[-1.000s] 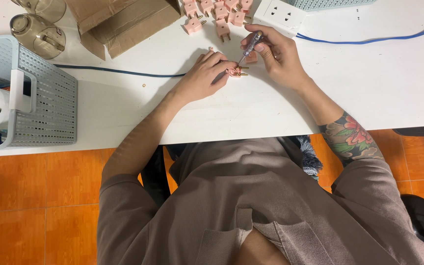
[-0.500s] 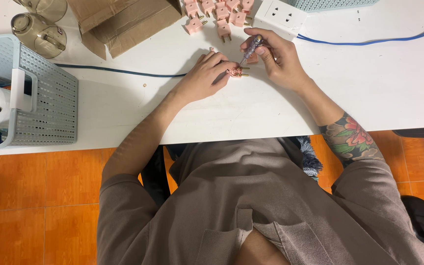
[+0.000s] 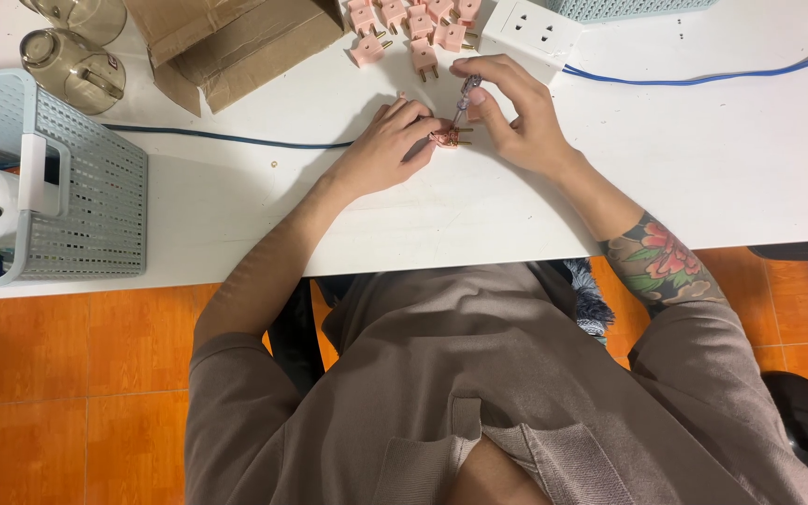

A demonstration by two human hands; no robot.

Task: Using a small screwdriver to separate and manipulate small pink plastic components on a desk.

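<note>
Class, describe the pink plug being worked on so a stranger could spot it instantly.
On the white table, find the two hands meeting. The pink plug lies under the left hand, beneath the right hand's screwdriver. The other pink plugs lie untouched.

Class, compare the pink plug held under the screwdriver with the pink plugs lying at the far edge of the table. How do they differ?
The held plug is pinned by the left hand, with the screwdriver in the right hand set on it; the spare plugs lie untouched. The held plug sits alone near the table's middle; the spare plugs cluster beside the white socket strip. Both are pink with brass prongs.
</note>
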